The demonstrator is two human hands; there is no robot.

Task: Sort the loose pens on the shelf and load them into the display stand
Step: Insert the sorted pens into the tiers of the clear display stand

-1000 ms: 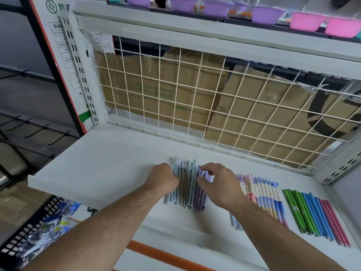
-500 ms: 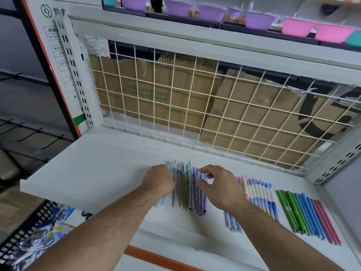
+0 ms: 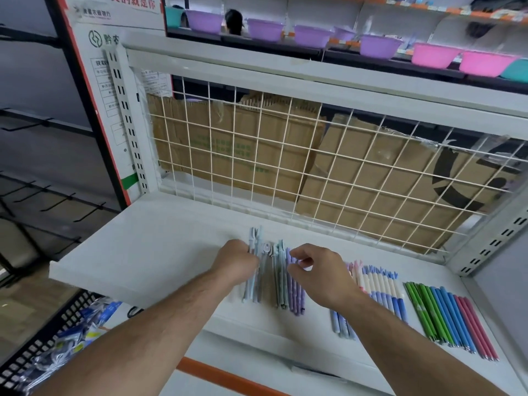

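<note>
Loose pens lie in sorted rows on the white shelf. The middle row runs from light blue through grey and teal to purple. My left hand sits at its left edge, fingers curled onto the light blue pens, which stick out farther back than the others. My right hand is at the right edge, thumb and forefinger pinching the top of a purple pen. Further right lie white-and-blue pens, then thin green, blue and pink pens.
A white wire grid backed by cardboard closes the shelf's rear. A slotted upright bounds the right side. A few blue pens lie near the front edge. A black basket of packets sits below left. Coloured bowls line the shelf above.
The view has tilted upward. Both hands stay at the middle row; the light blue pens under my left hand have slid a little toward the back.
</note>
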